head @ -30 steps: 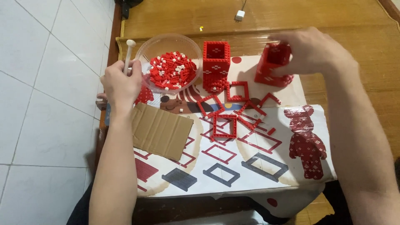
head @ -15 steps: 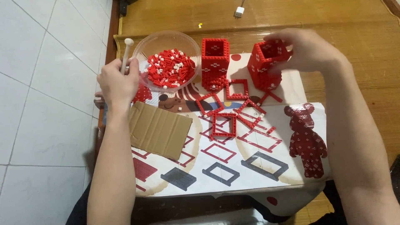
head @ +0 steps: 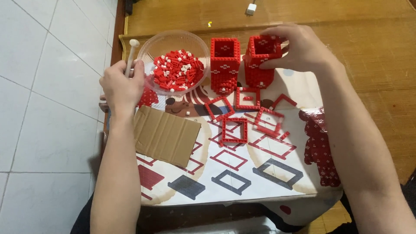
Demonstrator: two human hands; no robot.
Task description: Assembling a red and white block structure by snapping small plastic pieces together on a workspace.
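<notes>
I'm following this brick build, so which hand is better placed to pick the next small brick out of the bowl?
Left. The left hand, holding a white tool, sits at the rim of the bowl of loose bricks; the right hand grips the red brick tower.

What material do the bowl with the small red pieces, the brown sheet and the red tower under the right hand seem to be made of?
The bowl looks like clear plastic, possibly glass: the surface under it shows through its wall. The brown sheet looks like matte corrugated cardboard, with faint parallel ridges and uneven edges. The red tower, which the right hand grips, seems to be built of small glossy plastic bricks; their studs and seams show.
</notes>
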